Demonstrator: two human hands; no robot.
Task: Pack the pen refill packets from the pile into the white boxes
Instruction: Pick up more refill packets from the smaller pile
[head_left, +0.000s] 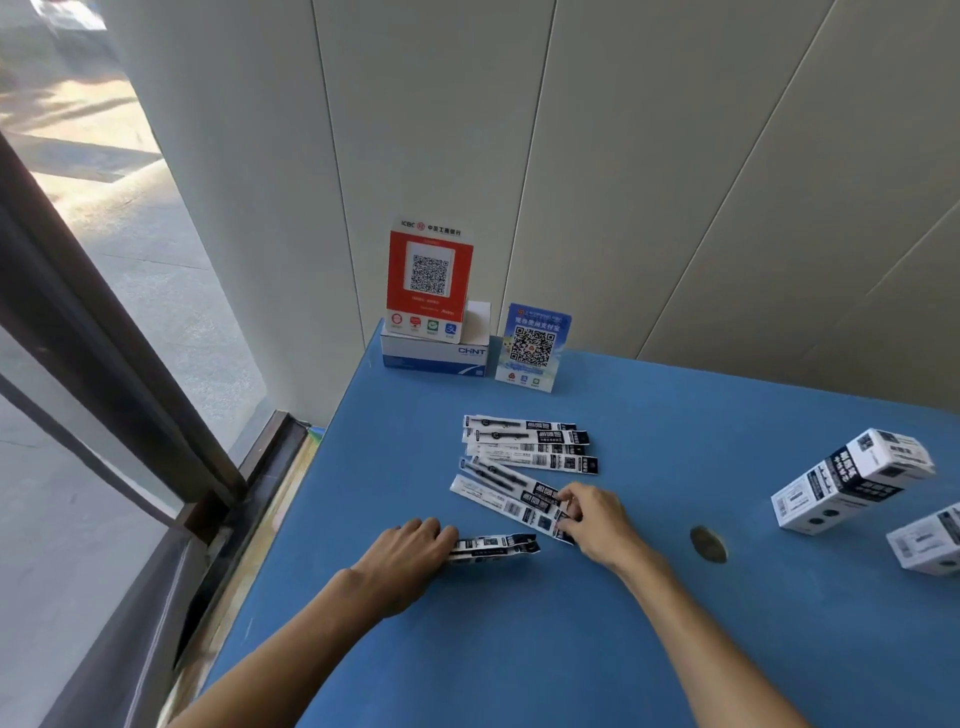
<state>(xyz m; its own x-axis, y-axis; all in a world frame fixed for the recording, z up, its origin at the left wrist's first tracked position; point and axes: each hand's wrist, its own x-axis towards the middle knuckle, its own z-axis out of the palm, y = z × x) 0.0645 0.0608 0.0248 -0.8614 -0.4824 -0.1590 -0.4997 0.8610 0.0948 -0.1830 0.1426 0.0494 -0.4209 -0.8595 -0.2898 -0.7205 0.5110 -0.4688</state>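
Left hand (410, 553): nearest the camera, palm down on the blue worktop (597, 649), fingers curled over the left end of a gathered bundle of packets (493, 548), holding it.
Bundle axis: runs left-right, free end pointing toward the right hand.
Right hand (597, 522): just past the bundle's right end, fingers pinching the near-right end of a loose packet (511, 506).
Loose packet axis: slants from far-left down to near-right, so the gripped end is the one closest to the bundle.
Key relation: right hand is nearer the pile; the bundle lies just left and slightly nearer, so the packet likely slides that way to join it.
Pile (527, 447): farther back, several packets overlapping, mostly left-right.
White boxes (852, 480): well apart to the right, one lying slanted, a second (927, 543) cut by the frame edge; can't tell whether open.
Progress: looks early, gathering only, nothing seen boxed.
Round mark (707, 544): on the worktop between right hand and boxes.
Far edge: red QR sign (430, 278) on a small carton (434, 353), blue QR sign (532, 347) beside it.
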